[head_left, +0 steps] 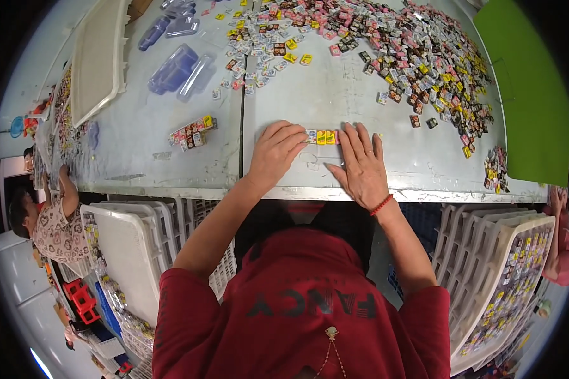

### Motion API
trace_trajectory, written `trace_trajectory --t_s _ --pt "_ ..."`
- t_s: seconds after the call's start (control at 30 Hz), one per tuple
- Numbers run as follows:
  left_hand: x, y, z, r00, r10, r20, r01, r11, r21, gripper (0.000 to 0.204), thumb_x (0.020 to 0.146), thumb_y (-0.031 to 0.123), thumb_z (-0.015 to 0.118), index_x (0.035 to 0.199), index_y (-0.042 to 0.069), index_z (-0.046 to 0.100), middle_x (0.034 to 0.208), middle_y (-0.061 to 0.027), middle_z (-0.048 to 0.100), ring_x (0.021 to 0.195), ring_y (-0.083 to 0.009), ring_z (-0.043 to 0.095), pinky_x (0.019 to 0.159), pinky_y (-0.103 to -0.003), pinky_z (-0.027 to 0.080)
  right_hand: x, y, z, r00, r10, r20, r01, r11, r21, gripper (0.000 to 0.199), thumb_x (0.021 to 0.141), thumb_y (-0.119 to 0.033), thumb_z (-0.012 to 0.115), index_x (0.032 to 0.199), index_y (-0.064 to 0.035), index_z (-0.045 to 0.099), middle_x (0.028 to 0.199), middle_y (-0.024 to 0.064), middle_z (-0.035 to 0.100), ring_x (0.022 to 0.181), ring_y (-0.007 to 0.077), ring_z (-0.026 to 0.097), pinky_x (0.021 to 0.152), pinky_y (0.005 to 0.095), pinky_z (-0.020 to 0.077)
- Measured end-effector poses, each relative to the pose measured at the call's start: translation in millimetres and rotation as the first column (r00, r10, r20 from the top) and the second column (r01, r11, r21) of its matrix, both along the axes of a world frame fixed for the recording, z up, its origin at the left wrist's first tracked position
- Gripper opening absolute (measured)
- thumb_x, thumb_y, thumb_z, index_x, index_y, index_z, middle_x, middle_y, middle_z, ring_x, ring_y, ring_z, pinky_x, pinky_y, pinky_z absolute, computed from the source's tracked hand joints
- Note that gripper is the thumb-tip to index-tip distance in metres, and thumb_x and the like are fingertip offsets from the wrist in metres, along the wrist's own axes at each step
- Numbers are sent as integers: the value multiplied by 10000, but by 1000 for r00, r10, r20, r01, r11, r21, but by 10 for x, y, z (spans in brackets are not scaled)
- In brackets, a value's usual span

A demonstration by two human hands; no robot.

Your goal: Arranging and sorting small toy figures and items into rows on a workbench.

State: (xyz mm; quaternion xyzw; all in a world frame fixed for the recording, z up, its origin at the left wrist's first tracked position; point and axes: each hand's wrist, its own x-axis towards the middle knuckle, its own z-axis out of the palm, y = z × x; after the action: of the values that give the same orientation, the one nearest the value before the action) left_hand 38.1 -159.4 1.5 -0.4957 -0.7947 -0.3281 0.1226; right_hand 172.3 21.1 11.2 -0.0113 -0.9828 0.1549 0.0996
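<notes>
On the table in front of me lies a short straight row of small printed boxes [322, 137], white, yellow and pink, set side by side. My left hand [275, 151] curls its fingers over the row's left end, partly hiding it. At the right end, my right hand [363, 164] touches the row with fingers stretched out and thumb apart; a red bead bracelet circles its wrist. To the left sits a small stack of similar boxes [193, 132] in several colours.
A large heap of loose small boxes [417, 57] covers the far right of the table [202, 167]. Clear plastic trays [174, 69] lie far left, near a white crate [98, 60]. A green panel [531, 95] borders the right. Crates stand below both sides; a co-worker [57, 221] is at left.
</notes>
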Motion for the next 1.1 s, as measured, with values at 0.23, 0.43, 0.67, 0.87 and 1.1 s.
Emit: trace_trajectory --t_s 0.23,0.43,0.67,0.87,1.1 --pt "-179 28 158 988 -137 -68 131 987 -91 206 720 90 714 913 44 658 1012 -37 633 1006 -239 568 864 -376 455 0 -8 -13 1000 -15 11 15 1000 16 687 859 -351 615 1403 -20 359 1465 148 340 1364 355 291 1089 544 236" --pt "-192 3 165 958 -212 -191 193 975 -112 189 734 75 694 916 37 658 1026 -52 632 1022 -252 569 882 -379 453 -6 -14 -11 999 -21 33 21 1000 22 691 862 -359 609 1405 -17 352 1464 146 341 1372 348 280 1097 538 229" --pt "-217 -4 35 979 -183 84 185 983 -17 276 744 63 703 1005 36 617 1045 -84 622 1008 -261 587 868 -365 470 -15 -12 -23 1000 -20 7 20 999 39 680 867 -371 599 1394 -11 363 1461 143 347 1366 341 293 1088 541 233" --pt "-191 -2 34 954 -160 253 156 987 38 325 745 45 706 1049 45 588 1067 -92 612 1035 -282 581 896 -368 471 11 10 -34 1000 -20 0 20 1000 10 705 862 -397 609 1399 -14 360 1467 145 339 1378 354 268 1099 543 212" --pt "-203 -32 29 941 -174 290 159 984 75 310 761 15 697 1054 36 599 1082 -131 615 1058 -313 578 901 -366 471 -208 -166 168 998 65 -15 -63 994 90 683 840 -480 600 1384 -107 421 1468 131 327 1370 404 230 1078 596 197"
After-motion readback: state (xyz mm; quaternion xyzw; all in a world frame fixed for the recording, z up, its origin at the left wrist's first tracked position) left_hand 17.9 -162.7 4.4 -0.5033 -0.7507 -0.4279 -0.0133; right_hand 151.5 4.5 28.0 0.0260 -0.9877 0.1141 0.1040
